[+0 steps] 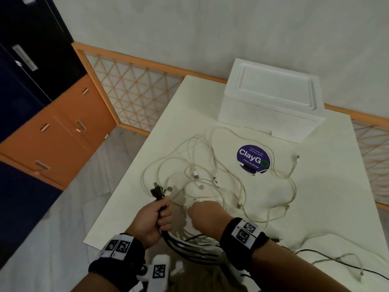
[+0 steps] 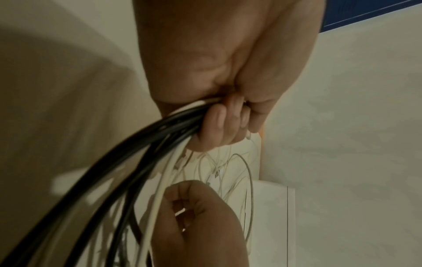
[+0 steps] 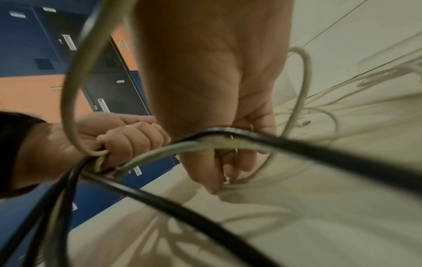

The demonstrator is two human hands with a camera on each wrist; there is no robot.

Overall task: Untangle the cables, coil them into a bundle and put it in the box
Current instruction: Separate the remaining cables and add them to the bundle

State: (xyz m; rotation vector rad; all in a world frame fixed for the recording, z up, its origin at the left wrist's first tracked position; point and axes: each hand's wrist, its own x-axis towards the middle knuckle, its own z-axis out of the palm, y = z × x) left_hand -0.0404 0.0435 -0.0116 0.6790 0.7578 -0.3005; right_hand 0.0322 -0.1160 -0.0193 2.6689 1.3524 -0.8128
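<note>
My left hand (image 1: 161, 214) grips a coiled bundle of black and white cables (image 1: 193, 247) at the table's near edge, with a black plug (image 1: 156, 191) sticking up above the fist. In the left wrist view the fingers (image 2: 219, 124) curl round the cable bundle (image 2: 146, 150). My right hand (image 1: 200, 213), just to the right, pinches a white cable (image 3: 258, 173) between its fingers (image 3: 228, 162), and a black cable (image 3: 297, 144) crosses in front. A tangle of white cables (image 1: 210, 175) spreads over the table. The white box (image 1: 271, 100) stands at the far end, lid on.
A round purple sticker (image 1: 253, 159) lies on the white table (image 1: 328, 207) in front of the box. A thin dark cable (image 1: 336, 260) trails at the near right. Orange and dark blue cabinets (image 1: 52, 123) stand on the left, beyond the floor.
</note>
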